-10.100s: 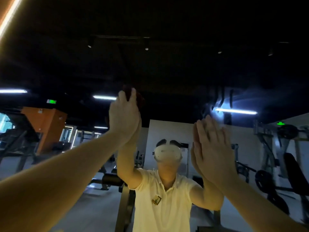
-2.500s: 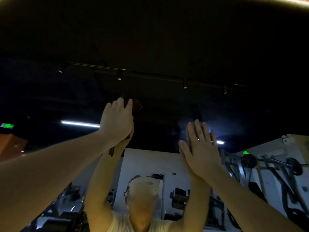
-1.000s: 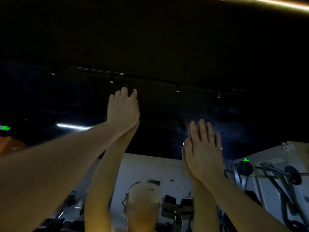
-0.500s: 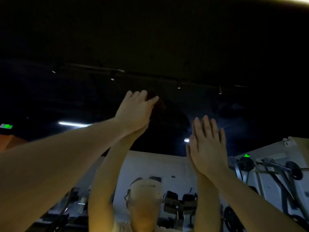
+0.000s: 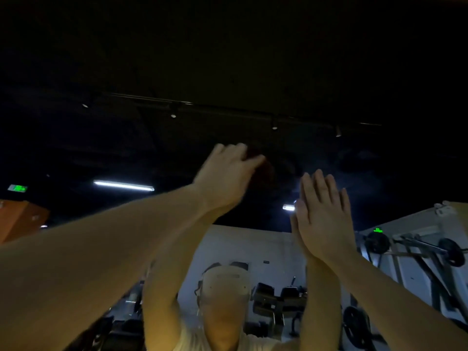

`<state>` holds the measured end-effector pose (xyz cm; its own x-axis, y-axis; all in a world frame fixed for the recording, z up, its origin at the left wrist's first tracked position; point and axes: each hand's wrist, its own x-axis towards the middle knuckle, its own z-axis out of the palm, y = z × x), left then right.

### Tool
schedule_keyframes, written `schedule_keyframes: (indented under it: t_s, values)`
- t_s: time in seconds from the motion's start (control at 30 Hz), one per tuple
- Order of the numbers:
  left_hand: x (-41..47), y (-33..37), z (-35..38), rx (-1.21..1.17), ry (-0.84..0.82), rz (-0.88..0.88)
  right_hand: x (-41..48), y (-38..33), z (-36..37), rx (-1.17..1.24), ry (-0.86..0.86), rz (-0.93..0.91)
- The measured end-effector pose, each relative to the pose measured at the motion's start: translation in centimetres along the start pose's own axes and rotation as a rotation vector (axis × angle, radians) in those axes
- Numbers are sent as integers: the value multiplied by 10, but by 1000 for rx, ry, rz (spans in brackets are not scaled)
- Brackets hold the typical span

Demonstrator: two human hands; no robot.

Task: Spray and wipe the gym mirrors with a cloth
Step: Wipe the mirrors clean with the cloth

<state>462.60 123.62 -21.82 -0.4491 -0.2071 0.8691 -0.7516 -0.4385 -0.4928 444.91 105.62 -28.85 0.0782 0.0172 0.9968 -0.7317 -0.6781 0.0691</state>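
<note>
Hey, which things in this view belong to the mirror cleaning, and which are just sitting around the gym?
Job: mirror; dark cloth; left hand gripping it; right hand flat on the glass.
Just around, reflected: barbell; tube light; green sign.

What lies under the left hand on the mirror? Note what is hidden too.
The edge of a dark red cloth shows past the left hand; the rest, and the mirror behind it, is covered.
</note>
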Motion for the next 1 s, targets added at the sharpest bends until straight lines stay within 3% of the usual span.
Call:
schedule_keyframes:
  t_s: [0.13,0.3,0.5,0.63,0.7,0.87,1.0]
  values:
    - [-30,-79,-8,169,42,-318,1,-1,4,-37,17,9]
    - [-24,-40,-3,177,98,-628,0,-2,5,-59,14,18]
    - [-22,97,20,14,72,-373,1,2,5,-16,8,13]
    - [-61,82,15,35,-8,-76,1,3,4,21,7,10]
    - [-81,46,5,52,-36,-126,0,2,3,15,17,15]
    - [-118,-36,-22,149,26,-459,-1,0,3,-8,21,25]
    - [-116,-27,-15,137,40,-709,-8,-4,3,-22,6,49]
